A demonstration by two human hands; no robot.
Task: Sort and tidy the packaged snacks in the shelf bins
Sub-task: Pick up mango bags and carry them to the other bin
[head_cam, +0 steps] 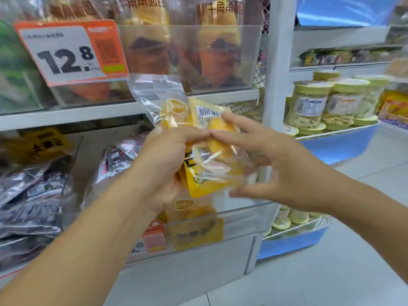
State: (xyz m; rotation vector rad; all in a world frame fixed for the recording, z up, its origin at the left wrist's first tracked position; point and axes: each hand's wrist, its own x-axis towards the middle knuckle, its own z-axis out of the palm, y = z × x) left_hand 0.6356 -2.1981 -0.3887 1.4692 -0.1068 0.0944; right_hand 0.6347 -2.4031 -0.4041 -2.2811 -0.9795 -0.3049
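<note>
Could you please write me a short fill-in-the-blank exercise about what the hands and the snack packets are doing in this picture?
1. The left hand grips packets that are clear and ____ in colour.
2. The large price sign on the upper bin reads ____.
3. The right hand has its fingers ____.
4. The jars on the side shelf have ____ lids.

Missing words: yellow; 12.8; spread open; green

"12.8" on the orange price tag (68, 51) clipped to the upper clear bin (220, 58).
</note>
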